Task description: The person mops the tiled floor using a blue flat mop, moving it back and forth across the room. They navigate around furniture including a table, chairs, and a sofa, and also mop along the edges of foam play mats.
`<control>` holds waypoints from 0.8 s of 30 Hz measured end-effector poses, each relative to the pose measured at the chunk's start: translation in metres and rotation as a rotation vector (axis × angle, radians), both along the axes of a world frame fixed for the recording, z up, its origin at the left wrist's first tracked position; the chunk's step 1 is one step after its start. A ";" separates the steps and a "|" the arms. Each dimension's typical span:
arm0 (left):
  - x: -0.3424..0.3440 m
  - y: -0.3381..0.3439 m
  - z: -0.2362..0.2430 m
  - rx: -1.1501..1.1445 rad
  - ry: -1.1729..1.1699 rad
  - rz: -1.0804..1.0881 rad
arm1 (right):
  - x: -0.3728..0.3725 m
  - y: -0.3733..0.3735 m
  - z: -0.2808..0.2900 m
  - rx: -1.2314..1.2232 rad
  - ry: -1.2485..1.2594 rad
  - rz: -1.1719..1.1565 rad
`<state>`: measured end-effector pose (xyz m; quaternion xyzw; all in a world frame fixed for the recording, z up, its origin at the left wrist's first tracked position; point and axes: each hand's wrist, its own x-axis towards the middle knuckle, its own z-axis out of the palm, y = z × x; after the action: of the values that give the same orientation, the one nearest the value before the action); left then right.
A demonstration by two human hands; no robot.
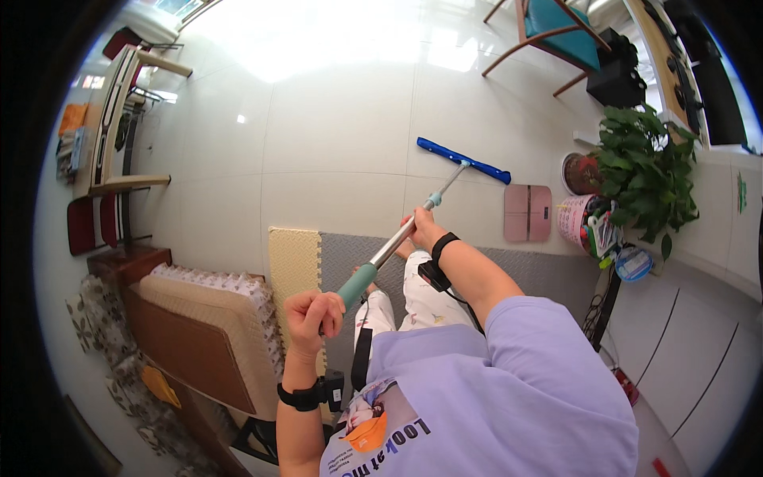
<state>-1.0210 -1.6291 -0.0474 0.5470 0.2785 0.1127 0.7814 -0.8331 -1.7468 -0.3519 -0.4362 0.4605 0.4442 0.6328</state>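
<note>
A long mop (392, 246) with a silver pole and green grip slants from my body out to the far right. Its wide blue head (463, 160) lies on the pale tiled floor. My left hand (314, 316) is closed around the end of the green grip. Farther down, my right hand (421, 226) wraps round the metal pole, below a light-green collar. Both wrists carry black straps with small devices. Just right of the mop head sits a pink bathroom scale (528, 213).
Grey and cream foam mats (296, 254) lie under and beside my feet. A leafy plant (648, 167) and a filled pink bin (574, 219) stand at right. A blue-seated chair (552, 36) is far right, a padded chair (199, 334) near left, a table (107, 119) far left.
</note>
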 end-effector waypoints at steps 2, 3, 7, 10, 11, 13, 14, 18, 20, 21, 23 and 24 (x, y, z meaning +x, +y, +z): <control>-0.002 0.000 0.006 0.060 0.002 -0.098 | -0.009 0.001 0.003 -0.042 -0.023 0.048; -0.005 0.001 0.010 0.089 -0.012 -0.149 | -0.017 0.002 0.005 -0.062 -0.042 0.069; -0.033 0.018 0.038 0.128 0.001 -0.205 | -0.070 0.026 0.015 -0.030 0.056 -0.088; -0.060 0.040 0.063 0.305 0.061 -0.376 | -0.109 0.045 0.018 0.189 0.199 -0.123; -0.068 0.044 0.069 0.333 0.059 -0.398 | -0.121 0.057 0.018 0.197 0.223 -0.147; -0.082 0.052 0.081 0.410 0.013 -0.461 | -0.144 0.080 0.022 0.188 0.235 -0.128; -0.087 0.057 0.087 0.392 -0.009 -0.470 | -0.153 0.090 0.026 0.251 0.260 -0.191; -0.095 0.070 0.095 0.364 -0.205 -0.432 | -0.166 0.106 0.042 0.304 0.149 -0.197; -0.095 0.074 0.092 0.321 -0.235 -0.422 | -0.163 0.105 0.049 0.318 0.077 -0.234; -0.094 0.076 0.089 0.303 -0.241 -0.407 | -0.158 0.101 0.049 0.301 0.084 -0.287; -0.089 0.074 0.078 0.267 -0.247 -0.441 | -0.140 0.083 0.044 0.254 0.136 -0.415; -0.085 0.073 0.069 0.233 -0.249 -0.458 | -0.131 0.068 0.039 0.267 0.123 -0.426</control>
<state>-1.1062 -1.5559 0.0221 0.6635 0.0350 0.0308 0.7467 -0.9636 -1.6789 -0.3130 -0.2140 0.5168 0.3835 0.7349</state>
